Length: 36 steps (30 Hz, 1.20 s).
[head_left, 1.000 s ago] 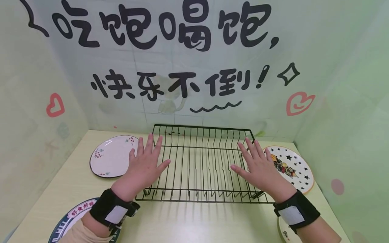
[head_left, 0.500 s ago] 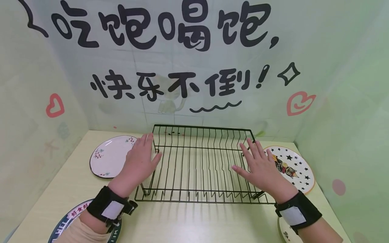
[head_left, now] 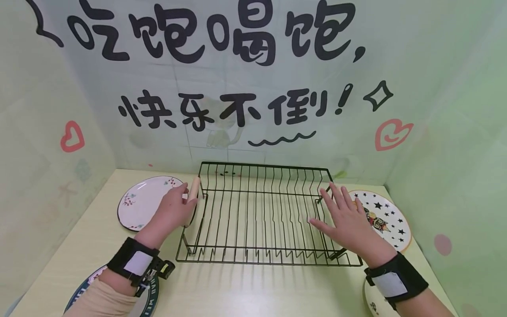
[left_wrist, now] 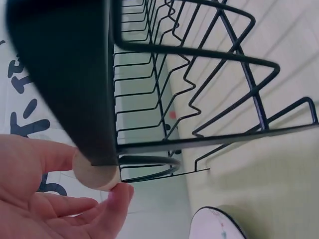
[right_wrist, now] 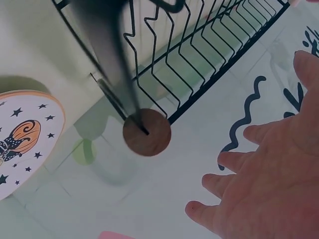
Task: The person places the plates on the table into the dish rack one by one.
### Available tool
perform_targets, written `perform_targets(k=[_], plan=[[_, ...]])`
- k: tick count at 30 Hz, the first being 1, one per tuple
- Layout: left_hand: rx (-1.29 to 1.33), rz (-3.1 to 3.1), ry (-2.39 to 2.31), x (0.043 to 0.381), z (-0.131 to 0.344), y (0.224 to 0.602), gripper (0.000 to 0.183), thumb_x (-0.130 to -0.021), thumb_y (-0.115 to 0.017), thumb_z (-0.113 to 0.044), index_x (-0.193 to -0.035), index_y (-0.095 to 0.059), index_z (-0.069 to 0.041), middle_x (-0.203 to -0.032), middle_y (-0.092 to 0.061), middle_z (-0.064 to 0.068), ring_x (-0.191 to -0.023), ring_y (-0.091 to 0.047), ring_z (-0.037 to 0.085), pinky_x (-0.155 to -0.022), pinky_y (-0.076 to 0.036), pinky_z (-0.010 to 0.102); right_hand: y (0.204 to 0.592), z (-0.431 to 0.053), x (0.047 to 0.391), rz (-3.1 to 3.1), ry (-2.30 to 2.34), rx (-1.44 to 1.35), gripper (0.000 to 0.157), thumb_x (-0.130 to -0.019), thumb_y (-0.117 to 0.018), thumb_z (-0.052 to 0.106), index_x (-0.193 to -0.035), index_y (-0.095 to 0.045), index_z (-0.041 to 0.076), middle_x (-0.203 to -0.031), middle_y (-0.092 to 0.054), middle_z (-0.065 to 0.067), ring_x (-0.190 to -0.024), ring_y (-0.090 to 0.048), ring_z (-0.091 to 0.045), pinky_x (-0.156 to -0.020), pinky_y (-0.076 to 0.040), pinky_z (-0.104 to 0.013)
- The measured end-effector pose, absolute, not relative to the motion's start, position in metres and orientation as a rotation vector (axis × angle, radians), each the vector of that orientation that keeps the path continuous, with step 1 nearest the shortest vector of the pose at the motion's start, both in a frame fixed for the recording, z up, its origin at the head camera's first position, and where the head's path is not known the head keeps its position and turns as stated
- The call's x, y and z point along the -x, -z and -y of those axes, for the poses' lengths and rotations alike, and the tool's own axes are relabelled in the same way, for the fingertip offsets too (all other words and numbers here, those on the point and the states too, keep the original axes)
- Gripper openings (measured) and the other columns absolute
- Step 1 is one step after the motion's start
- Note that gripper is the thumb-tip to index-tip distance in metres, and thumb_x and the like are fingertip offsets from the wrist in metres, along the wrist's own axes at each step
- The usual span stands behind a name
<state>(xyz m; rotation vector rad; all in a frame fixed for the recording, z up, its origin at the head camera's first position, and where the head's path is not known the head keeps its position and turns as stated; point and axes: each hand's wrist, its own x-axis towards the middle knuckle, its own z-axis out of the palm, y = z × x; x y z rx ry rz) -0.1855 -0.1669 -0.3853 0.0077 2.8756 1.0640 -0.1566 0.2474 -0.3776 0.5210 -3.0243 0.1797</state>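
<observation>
A black wire dish rack (head_left: 265, 166) stands at the back of the table in the head view. My left hand (head_left: 170, 209) grips its wooden left handle (head_left: 193, 190), and in the left wrist view thumb and fingers (left_wrist: 117, 204) pinch round the handle's end (left_wrist: 94, 175). My right hand (head_left: 348, 220) hovers at the rack's right side, its fingers straight and spread. In the right wrist view the round end of the other wooden handle (right_wrist: 149, 142) shows apart from that hand (right_wrist: 269, 174). The head view hides this handle behind the right hand.
Left of the rack lies a white flowered plate (head_left: 138, 204); on the right, a star-patterned plate (head_left: 396, 220) with an orange rim. A blue-rimmed plate (head_left: 153, 293) sits under the left forearm, another pale plate (head_left: 374, 299) by the right wrist. Printed walls (head_left: 447, 154) enclose the table.
The left hand has gone from spread fingers over the rack's left side to gripping the wooden handle, shifting left. The right hand has drifted slightly right, still spread. The rack has stayed put.
</observation>
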Motion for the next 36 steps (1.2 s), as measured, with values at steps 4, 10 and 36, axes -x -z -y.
perform_targets(k=[4, 10, 36], plan=[[0.014, -2.867, -1.100, 0.185, 0.168, 0.390, 0.059, -0.095, -0.049, -0.019, -0.142, -0.027, 0.011, -0.124, -0.048, 0.026, -0.104, -0.052, 0.033, -0.073, -0.051, 0.037, 0.377, -0.254, 0.155, 3.037, -0.209, -0.486, 0.089, -0.088, -0.042, 0.064, -0.152, -0.011, 0.010, -0.154, 0.000, -0.014, -0.136, 0.009, -0.031, -0.102, -0.005, -0.063], [0.053, -2.788, -1.198, 0.185, 0.169, 0.398, 0.055, -0.096, -0.049, -0.017, -0.141, -0.032, 0.008, -0.123, -0.047, 0.028, -0.090, -0.059, 0.030, -0.059, -0.053, 0.031, 0.373, -0.273, 0.152, 3.004, -0.271, -0.437, 0.082, -0.090, -0.052, 0.052, -0.149, -0.021, 0.004, -0.150, -0.014, -0.023, -0.133, -0.010, -0.043, -0.099, -0.016, -0.064], [0.029, -2.720, -1.324, 0.185, 0.170, 0.400, 0.055, -0.096, -0.049, -0.015, -0.142, -0.030, 0.007, -0.123, -0.047, 0.027, -0.085, -0.062, 0.027, -0.057, -0.052, 0.030, 0.469, -0.442, 0.060, 3.398, -0.588, 0.269, 0.082, -0.090, -0.054, 0.043, -0.119, -0.030, -0.030, -0.114, -0.038, -0.047, -0.104, -0.039, -0.057, -0.085, -0.038, -0.058]])
